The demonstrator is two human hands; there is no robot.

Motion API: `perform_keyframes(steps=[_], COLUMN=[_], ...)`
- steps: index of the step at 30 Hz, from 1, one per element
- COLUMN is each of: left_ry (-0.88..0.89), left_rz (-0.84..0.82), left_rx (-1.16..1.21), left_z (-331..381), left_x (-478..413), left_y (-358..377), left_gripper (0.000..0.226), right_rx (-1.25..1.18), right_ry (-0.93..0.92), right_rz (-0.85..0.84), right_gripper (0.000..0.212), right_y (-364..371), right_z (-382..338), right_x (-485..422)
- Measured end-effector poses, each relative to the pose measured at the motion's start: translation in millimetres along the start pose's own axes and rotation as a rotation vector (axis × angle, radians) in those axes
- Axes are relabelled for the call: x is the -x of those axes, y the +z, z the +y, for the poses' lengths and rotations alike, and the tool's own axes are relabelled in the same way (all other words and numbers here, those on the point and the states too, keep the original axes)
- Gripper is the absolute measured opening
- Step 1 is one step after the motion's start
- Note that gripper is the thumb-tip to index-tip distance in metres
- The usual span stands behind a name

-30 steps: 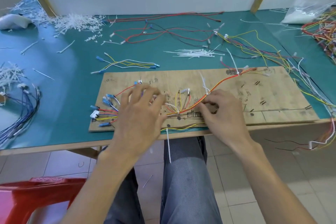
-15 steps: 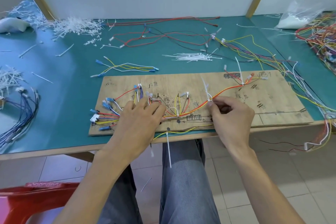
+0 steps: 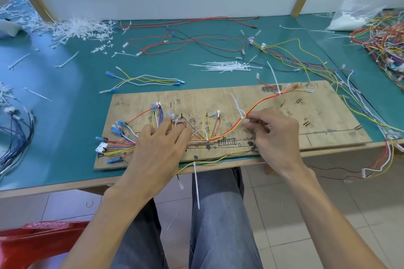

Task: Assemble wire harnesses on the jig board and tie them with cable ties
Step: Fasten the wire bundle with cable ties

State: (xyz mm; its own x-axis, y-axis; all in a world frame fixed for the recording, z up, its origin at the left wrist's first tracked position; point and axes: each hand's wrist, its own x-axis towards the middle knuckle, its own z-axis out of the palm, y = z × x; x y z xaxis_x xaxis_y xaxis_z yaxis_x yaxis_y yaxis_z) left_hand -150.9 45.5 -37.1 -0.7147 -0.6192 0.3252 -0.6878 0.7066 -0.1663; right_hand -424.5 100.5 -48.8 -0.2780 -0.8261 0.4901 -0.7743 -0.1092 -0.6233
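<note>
A wooden jig board (image 3: 317, 120) lies at the table's front edge with a harness of red, yellow and orange wires (image 3: 261, 102) strung across it. My left hand (image 3: 157, 148) lies flat on the wires at the board's left half, fingers spread and pressing them down. My right hand (image 3: 275, 133) sits at the board's middle, its thumb and forefinger pinching the wire bundle right at a white cable tie (image 3: 239, 108) whose tail sticks up. Another white tie (image 3: 276, 81) wraps the bundle farther right. A third tie (image 3: 196, 183) hangs off the front edge.
A bundle of loose white cable ties (image 3: 225, 66) lies behind the board. Cut tie scraps (image 3: 74, 28) pile at the back left. Loose wire sets lie around: red and black (image 3: 185, 39) at the back, blue (image 3: 15, 135) at left, a tangled heap (image 3: 384, 43) at right. A red chair (image 3: 32, 244) stands bottom left.
My right hand has moved up and right along the bundle, from the board's front to the cable tie. The left hand slid slightly down, still flat on the wires.
</note>
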Motion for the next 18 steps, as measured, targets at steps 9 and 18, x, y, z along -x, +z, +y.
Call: perform_keyframes(steps=[9, 18], left_ry=[-0.015, -0.157], left_rz=[0.079, 0.06], left_rx=[0.074, 0.413], left_z=[-12, -9], left_x=[16, 20], left_y=[4, 3], left_gripper=[0.008, 0.014], right_rx=[-0.041, -0.155], right_ry=[0.001, 0.193], right_rz=[-0.091, -0.321], right_gripper=[0.028, 0.029], right_y=[8, -1], right_z=[-8, -33], right_x=[-5, -10])
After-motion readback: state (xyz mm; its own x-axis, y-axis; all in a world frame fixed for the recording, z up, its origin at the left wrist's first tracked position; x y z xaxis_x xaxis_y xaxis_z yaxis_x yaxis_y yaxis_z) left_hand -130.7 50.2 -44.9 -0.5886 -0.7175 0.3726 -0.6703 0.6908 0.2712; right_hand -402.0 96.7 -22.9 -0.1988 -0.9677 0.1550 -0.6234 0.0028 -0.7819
